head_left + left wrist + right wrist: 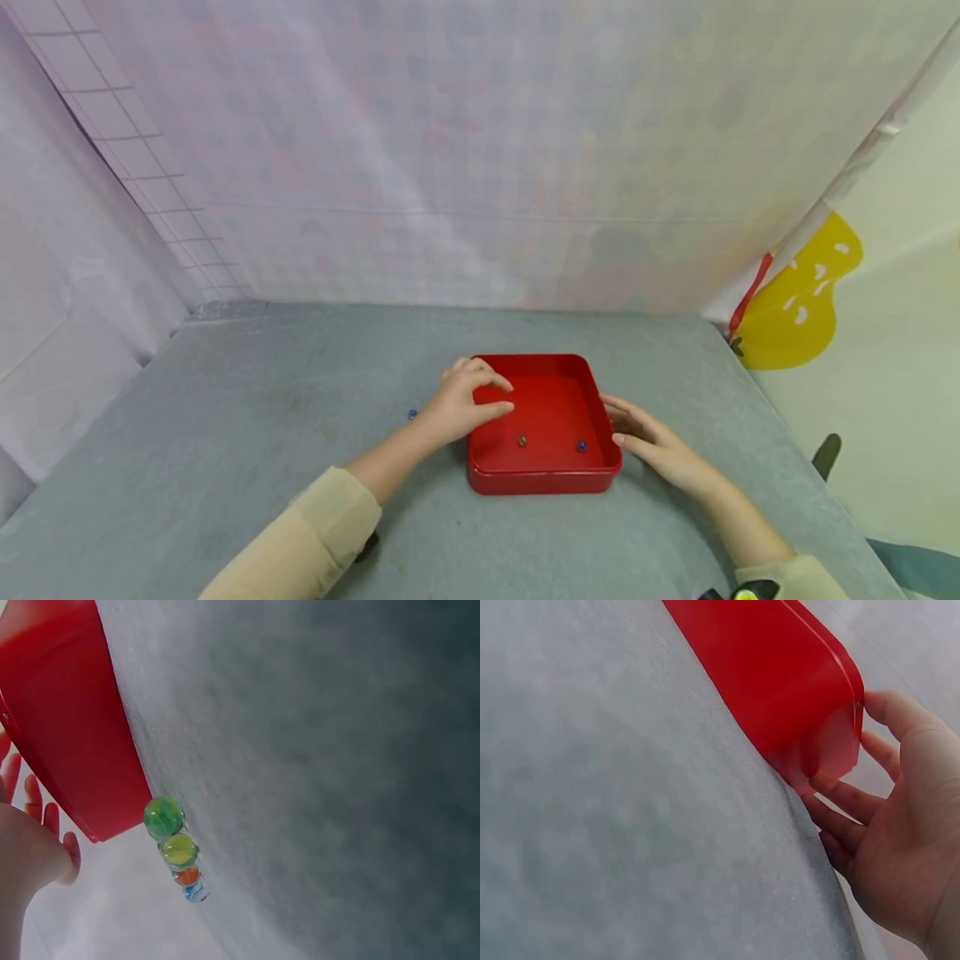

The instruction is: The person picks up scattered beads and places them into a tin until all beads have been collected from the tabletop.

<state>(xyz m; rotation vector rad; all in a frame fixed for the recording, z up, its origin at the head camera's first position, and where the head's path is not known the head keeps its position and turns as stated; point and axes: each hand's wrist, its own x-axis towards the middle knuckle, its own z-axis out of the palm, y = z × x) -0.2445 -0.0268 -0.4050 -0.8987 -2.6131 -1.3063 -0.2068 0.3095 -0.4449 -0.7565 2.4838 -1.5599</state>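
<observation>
Left hand [467,402] hovers over red tray [542,482]; right hand [663,448] apparently touches it.

Beige sleeves [318,525] are worn behind the left hand [459,402] and right hand [660,450]; a black-and-lime device [763,588] is worn behind the latter.

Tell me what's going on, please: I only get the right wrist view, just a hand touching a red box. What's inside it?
Observer: The head view shows two small balls in the red box: a brownish ball and a dark blue ball.
Visitor: Lovely! Where's the person's other hand?
Observer: The left hand is over the box's left edge.
Visitor: Is anything lying outside the box?
Observer: Yes. In the left wrist view a green marble, a yellow one, an orange one and a blue one line up beside it.
</observation>
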